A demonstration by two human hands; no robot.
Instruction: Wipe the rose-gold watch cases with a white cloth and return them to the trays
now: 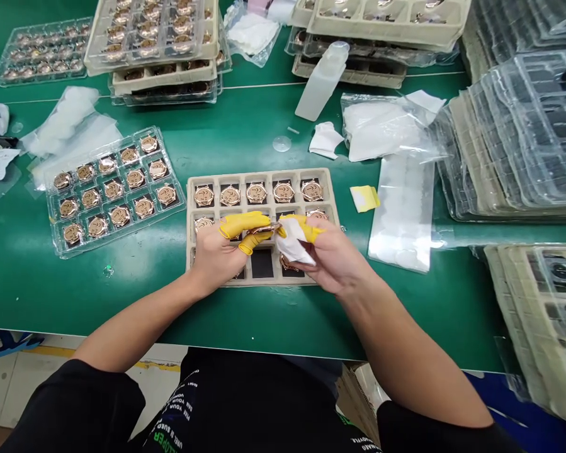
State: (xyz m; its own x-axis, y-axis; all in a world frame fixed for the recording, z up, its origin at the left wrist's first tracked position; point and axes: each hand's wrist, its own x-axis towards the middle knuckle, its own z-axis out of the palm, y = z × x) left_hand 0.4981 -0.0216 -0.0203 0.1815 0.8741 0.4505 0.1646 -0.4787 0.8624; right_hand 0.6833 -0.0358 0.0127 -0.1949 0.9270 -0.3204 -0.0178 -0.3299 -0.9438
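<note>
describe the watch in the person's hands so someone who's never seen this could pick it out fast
On the green workbench, find the beige tray directly in front of the person. Over its lower rows, the left hand and right hand meet. The rose-gold watch is pinched in yellow-capped fingers beside a white cloth, unlike its neighbours lying in the tray's slots.

A pulp tray (264, 175) of watch cases (230, 195) lies right of a plastic tray (122, 234).

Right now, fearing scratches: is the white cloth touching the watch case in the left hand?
Touching: the head view shows the white cloth against the watch case in the left hand.
</note>
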